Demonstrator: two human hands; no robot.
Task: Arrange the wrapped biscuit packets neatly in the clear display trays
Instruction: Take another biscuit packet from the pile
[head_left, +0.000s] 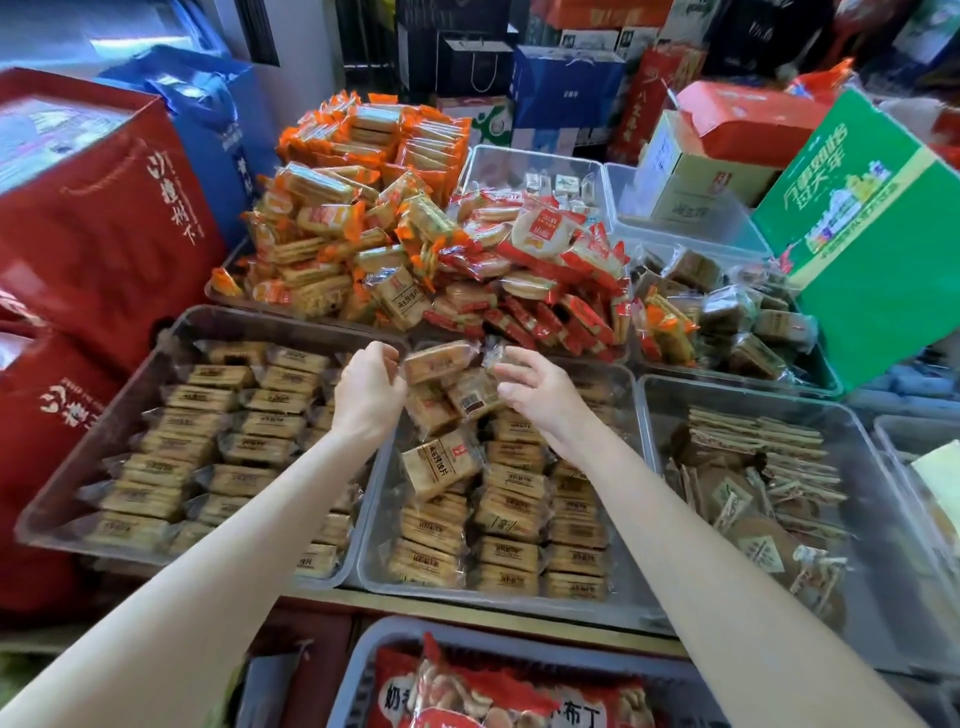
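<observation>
Two clear display trays sit side by side in front of me. The left tray (104, 415) holds tidy rows of tan wrapped biscuit packets (244, 415). The middle tray (636, 519) holds more rows, with a loose heap of packets (441, 462) at its far end. My left hand (369, 389) pinches one end of a wrapped packet (436, 361) above that heap. My right hand (540, 392) pinches the crinkled wrapper at the other end.
Behind the trays rise piles of orange-wrapped (337, 218) and red-wrapped packets (545, 270). A tray of brown packets (753, 488) lies to the right. Red gift bags (93, 223) crowd the left, a green box (872, 228) the right. A grey bin (467, 639) with red bags sits below.
</observation>
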